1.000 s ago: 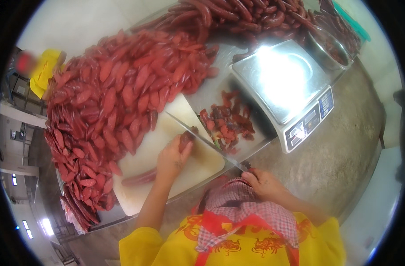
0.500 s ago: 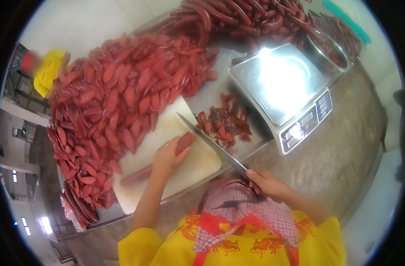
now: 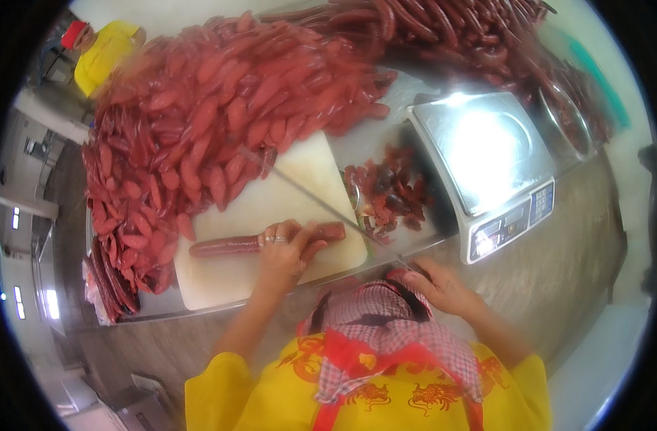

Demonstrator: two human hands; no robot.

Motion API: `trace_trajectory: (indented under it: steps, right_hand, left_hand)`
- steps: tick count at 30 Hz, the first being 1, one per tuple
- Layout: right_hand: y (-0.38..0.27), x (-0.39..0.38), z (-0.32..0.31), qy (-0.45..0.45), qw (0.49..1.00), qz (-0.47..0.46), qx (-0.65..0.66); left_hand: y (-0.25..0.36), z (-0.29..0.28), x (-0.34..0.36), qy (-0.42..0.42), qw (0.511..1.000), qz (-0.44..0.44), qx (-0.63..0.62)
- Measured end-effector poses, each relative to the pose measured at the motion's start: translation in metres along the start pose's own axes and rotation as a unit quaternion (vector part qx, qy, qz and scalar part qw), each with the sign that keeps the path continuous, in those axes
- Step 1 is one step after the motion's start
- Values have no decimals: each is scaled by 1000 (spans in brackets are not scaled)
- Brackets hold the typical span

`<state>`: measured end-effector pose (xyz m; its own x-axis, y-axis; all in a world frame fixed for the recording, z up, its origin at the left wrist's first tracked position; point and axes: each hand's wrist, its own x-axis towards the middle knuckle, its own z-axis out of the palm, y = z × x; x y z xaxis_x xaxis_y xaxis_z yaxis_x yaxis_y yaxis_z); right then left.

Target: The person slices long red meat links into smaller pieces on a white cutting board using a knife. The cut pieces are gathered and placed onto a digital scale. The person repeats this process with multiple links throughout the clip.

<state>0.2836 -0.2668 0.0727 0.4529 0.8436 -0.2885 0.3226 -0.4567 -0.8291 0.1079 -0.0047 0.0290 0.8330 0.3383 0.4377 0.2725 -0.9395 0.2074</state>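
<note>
On a white cutting board (image 3: 217, 281) a long dark red sausage (image 3: 224, 246) lies crosswise, its right end cut. Closed around it near that end is my left hand (image 3: 285, 253), with rings on a finger. Gripped by its handle in my right hand (image 3: 442, 287), off the board's right corner, is a long knife (image 3: 315, 198). Its blade, smeared by motion, slants over the board clear of the sausage, the tip toward a big heap of sausage slices (image 3: 192, 136) on the left.
Dark trimmings (image 3: 394, 188) lie on the metal table right of the board. Beyond them stands a digital scale (image 3: 479, 154), with a metal bowl (image 3: 569, 123) behind it. Whole sausages (image 3: 443, 32) are heaped at the back. Another person (image 3: 102, 57) in yellow is at the far left.
The sausage has turned from slanted to nearly level under my left hand. The knife has drawn away from it, its tip now farther left. The whole view has shifted.
</note>
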Motion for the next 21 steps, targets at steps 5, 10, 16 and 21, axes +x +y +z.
trace_trajectory:
  steps: [5,10,16,21]
  right_hand:
    - [-33,42,-17,-80,985,30,-152]
    - [-60,62,-32,-123,949,35,-288]
    - [-53,66,-44,-133,934,1,-332]
    - [-46,113,12,-137,942,-62,-299]
  left_hand:
    - [2,20,-20,118,986,-23,-119]
    - [-6,28,-24,125,988,2,-94]
    - [-10,28,-19,108,989,0,-98]
    - [-5,25,-16,97,988,-21,-120]
